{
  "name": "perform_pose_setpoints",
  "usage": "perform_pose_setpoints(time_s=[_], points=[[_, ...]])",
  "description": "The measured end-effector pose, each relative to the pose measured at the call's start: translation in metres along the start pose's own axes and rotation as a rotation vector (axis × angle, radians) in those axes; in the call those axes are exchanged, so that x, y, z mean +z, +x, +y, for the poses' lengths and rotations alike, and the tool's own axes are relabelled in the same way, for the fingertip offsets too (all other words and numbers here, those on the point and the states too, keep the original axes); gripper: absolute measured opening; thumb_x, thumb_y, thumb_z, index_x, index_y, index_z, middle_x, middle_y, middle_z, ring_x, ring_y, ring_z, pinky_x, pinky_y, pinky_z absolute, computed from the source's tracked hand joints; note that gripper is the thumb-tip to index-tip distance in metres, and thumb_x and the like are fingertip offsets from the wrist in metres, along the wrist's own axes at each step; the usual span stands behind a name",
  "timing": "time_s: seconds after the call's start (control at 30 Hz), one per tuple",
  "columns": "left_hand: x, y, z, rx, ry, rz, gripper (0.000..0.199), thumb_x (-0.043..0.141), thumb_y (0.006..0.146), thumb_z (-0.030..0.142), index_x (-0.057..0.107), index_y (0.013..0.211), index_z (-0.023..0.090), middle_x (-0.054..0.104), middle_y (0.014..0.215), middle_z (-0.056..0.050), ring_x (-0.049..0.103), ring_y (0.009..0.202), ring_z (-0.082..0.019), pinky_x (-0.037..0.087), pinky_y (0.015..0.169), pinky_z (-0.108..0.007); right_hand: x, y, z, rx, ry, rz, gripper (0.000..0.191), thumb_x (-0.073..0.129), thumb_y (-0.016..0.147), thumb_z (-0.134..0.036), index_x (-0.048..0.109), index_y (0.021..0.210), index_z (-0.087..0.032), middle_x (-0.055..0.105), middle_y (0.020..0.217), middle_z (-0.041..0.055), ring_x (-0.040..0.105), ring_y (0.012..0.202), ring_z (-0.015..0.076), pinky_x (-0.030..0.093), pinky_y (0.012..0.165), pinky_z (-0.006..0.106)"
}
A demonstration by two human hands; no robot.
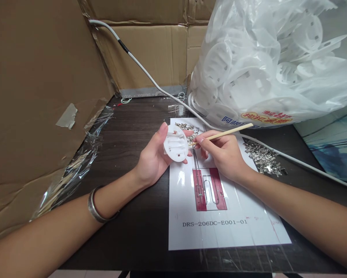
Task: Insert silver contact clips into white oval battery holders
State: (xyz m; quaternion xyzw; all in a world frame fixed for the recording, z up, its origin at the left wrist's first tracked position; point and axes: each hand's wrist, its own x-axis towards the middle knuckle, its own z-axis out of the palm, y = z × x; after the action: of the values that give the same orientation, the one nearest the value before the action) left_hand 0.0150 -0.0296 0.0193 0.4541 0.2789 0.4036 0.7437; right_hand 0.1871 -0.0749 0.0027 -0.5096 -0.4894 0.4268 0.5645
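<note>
My left hand (153, 159) grips a round white plastic disc (176, 148) by its edge, thumb on the near side. The disc is tilted toward me and has ridges and small slots. Between the fingers of my right hand (219, 152) is a thin wooden stick (234, 131), its upper end pointing right. The lower end of the stick comes close to a small pile of metal clips (187, 127) just beyond the disc. Both hands are above a printed sheet (208, 235) with a red diagram, and my fingers partly cover that pile.
A large clear bag (242, 88) of white discs stands at the back right. A white cable (150, 77) crosses the dark table (127, 235). More metal clips (266, 158) lie to the right. Cardboard walls (153, 58) and a plastic-wrapped bundle of sticks (66, 173) flank the work area.
</note>
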Motion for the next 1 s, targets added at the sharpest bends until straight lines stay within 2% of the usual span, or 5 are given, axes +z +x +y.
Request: perform_pose_setpoints(time_s=[0.13, 0.27, 0.5, 0.83, 1.0], points=[[-0.0003, 0.0009, -0.0002, 0.112, -0.036, 0.176, 0.05, 0.064, 0.089, 0.063, 0.076, 0.094, 0.015, 0.073, 0.085, -0.009, 0.068, 0.065, -0.018, 0.054, 0.053, -0.027, -0.0005, 0.0007, 0.0021, 0.014, 0.051, -0.027, 0.021, 0.075, 0.088, -0.036, 0.073, 0.077, -0.018, 0.068, 0.068, 0.0011, 0.054, 0.052, 0.0093, 0.042, 0.046, 0.027], [-0.0029, 0.0004, -0.0018, 0.167, -0.017, 0.245, 0.041, 0.056, 0.096, 0.055, 0.075, 0.104, 0.02, 0.075, 0.108, -0.009, 0.071, 0.082, -0.022, 0.054, 0.063, -0.031, -0.0014, 0.001, 0.0026, 0.023, 0.084, -0.019, 0.018, 0.076, 0.088, -0.034, 0.075, 0.082, -0.017, 0.073, 0.073, 0.002, 0.056, 0.052, 0.0088, 0.044, 0.048, 0.026], [-0.0035, -0.0021, -0.0059, 0.14, -0.034, 0.05, 0.062, 0.077, 0.078, 0.067, 0.076, 0.108, 0.013, 0.073, 0.081, -0.009, 0.067, 0.071, -0.019, 0.054, 0.059, -0.027, -0.001, 0.0016, 0.0016, 0.012, 0.087, 0.009, 0.017, 0.076, 0.086, -0.031, 0.073, 0.078, -0.017, 0.072, 0.07, 0.001, 0.056, 0.05, 0.0084, 0.044, 0.047, 0.026], [-0.0071, -0.006, -0.006, -0.009, 0.058, -0.204, 0.059, 0.076, 0.081, 0.067, 0.08, 0.102, 0.012, 0.078, 0.094, -0.013, 0.068, 0.074, -0.018, 0.052, 0.068, -0.03, -0.0006, 0.0016, 0.0013, -0.01, 0.066, -0.011, 0.02, 0.075, 0.088, -0.034, 0.074, 0.079, -0.017, 0.073, 0.074, 0.0025, 0.056, 0.052, 0.0084, 0.045, 0.049, 0.026], [-0.005, -0.0043, -0.007, 0.047, -0.004, -0.098, 0.06, 0.078, 0.08, 0.065, 0.077, 0.109, 0.012, 0.078, 0.106, -0.013, 0.07, 0.079, -0.018, 0.056, 0.075, -0.03, -0.0011, 0.0016, 0.0015, 0.019, 0.057, 0.005, 0.02, 0.076, 0.086, -0.036, 0.073, 0.079, -0.017, 0.072, 0.071, 0.0019, 0.056, 0.051, 0.009, 0.047, 0.048, 0.027]])
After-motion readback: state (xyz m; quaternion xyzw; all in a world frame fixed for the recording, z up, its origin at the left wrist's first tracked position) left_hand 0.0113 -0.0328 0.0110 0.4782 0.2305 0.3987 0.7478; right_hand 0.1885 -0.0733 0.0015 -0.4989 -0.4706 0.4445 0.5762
